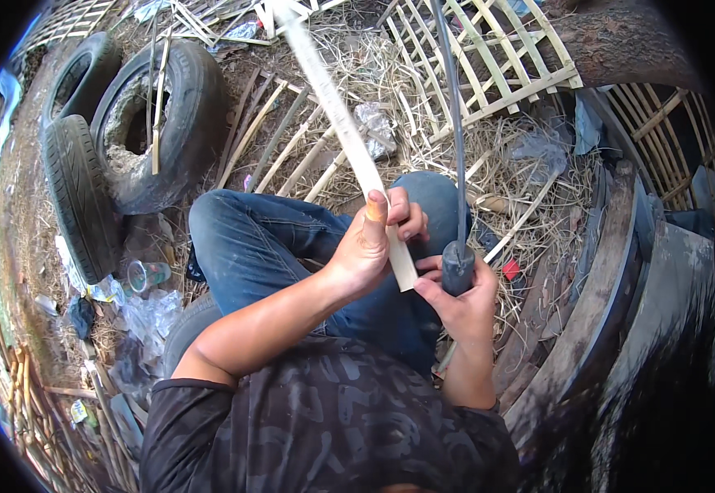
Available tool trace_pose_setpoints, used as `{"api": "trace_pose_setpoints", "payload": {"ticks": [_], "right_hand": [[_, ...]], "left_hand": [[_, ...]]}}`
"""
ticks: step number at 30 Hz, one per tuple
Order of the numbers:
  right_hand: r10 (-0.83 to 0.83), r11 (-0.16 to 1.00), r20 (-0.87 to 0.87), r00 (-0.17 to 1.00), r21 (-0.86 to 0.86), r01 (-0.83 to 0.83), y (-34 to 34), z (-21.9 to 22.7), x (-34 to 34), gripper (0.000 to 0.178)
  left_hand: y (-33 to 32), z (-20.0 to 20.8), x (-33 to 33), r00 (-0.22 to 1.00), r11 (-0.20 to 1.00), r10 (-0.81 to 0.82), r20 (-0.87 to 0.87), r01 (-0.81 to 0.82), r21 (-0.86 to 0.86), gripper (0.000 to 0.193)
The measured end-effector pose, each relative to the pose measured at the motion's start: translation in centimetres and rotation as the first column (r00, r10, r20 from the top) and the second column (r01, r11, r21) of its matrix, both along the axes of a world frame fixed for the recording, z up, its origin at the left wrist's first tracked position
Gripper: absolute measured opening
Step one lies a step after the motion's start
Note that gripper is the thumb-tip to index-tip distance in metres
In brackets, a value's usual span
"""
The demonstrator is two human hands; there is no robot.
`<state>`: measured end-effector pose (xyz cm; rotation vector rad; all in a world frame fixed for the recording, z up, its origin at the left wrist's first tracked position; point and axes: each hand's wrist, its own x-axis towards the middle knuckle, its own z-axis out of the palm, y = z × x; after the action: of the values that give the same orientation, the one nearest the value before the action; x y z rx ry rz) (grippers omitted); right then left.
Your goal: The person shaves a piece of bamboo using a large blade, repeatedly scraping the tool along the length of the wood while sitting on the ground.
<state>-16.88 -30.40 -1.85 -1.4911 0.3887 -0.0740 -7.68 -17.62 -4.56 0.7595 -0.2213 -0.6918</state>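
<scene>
A long pale bamboo strip (343,123) slants from my lap up toward the far side. My left hand (367,245) is closed round it near its lower end, with the thumb lying along the top. In my right hand (466,308) is the dark handle of a long-bladed knife (458,267). Its narrow blade points away from me, almost edge-on, to the right of the strip. The right thumb and fingertips come close to the strip's near end; I cannot tell if they touch. Both hands are over my bent legs in jeans (251,234).
Worn tyres (197,107) stand at the left, with bamboo sticks (25,403) piled below them. A woven bamboo lattice (497,66) lies at the far right beside a tree trunk (620,41). Shavings (407,90) and plastic litter cover the ground. Wooden boards (596,296) run along the right.
</scene>
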Motion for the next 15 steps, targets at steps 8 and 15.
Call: {"api": "trace_pose_setpoints", "payload": {"ticks": [8, 15], "right_hand": [[-0.012, 0.989, -0.001, 1.0, -0.148, 0.012, -0.4, -0.7, -1.2, 0.02], [-0.137, 0.988, -0.042, 0.99, 0.066, 0.14, -3.8, 0.2, -1.2, 0.024]], "left_hand": [[-0.7, -0.5, -1.9, 0.981, 0.992, 0.13, -0.142, -0.129, 0.016, 0.059], [8.7, 3.3, -1.2, 0.757, 0.663, -0.569, 0.321, 0.191, 0.724, 0.033]]}}
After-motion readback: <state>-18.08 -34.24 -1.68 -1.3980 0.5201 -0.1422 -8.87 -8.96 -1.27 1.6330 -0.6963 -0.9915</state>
